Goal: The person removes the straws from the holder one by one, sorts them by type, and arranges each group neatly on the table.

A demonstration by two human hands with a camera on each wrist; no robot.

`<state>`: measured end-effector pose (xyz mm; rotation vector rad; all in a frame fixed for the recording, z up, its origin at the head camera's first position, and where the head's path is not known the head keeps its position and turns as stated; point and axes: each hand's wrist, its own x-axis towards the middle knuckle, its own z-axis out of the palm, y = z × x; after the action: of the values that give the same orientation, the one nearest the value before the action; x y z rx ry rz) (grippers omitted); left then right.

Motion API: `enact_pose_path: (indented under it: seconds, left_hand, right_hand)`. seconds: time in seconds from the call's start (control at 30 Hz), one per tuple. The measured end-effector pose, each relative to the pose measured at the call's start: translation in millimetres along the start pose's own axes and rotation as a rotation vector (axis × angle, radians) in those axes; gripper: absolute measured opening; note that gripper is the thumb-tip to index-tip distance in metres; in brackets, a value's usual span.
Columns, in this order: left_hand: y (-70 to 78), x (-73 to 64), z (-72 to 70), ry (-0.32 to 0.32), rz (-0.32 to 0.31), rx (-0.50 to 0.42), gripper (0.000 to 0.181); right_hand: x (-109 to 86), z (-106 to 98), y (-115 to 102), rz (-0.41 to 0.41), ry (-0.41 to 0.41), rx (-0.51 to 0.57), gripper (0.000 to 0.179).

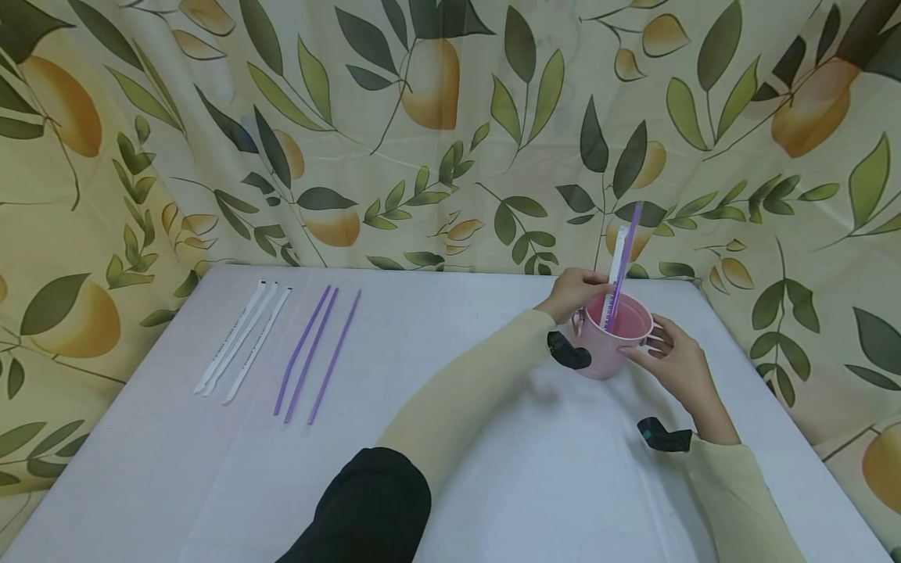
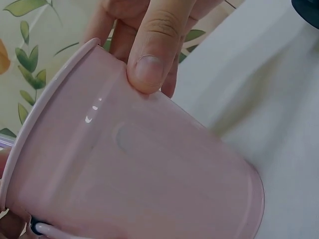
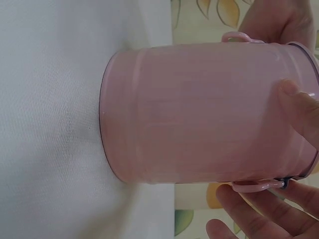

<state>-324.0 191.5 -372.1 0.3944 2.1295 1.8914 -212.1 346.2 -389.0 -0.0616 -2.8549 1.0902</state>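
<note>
A pink bucket (image 1: 608,356) with small side handles stands near the table's back right. In it a purple straw (image 1: 629,246) and a white wrapped straw (image 1: 616,262) lean upright. My left hand (image 1: 573,293) holds the bucket's left rim by the handle, its fingertips beside the straws; whether they touch them I cannot tell. From the other side my right hand (image 1: 672,360) grips the bucket, thumb (image 3: 296,104) against the wall and fingers (image 3: 264,214) around the right handle. The right thumb (image 2: 149,72) also shows in the left wrist view.
Several straws lie on the white-covered table (image 1: 450,344) at the left: white wrapped straws (image 1: 235,344) furthest out, then purple straws (image 1: 317,352). A curtain (image 1: 450,195) printed with fruit and leaves hangs behind the table's back edge.
</note>
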Motion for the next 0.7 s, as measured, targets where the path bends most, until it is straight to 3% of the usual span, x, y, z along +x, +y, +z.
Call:
enact_pose_path:
  seconds: [0.37,0.7]
  left_hand:
    - [3.2,-1.7,4.3,0.089,-0.019,0.073,0.019]
    - [2.3,2.4,0.4,0.118,0.040,0.093,0.017]
  right_hand:
    - [0.5,0.3,0.1,-0.002,-0.001,-0.006,0.086]
    - [1.9,1.2,0.7,0.004,-0.001,-0.004,0.086]
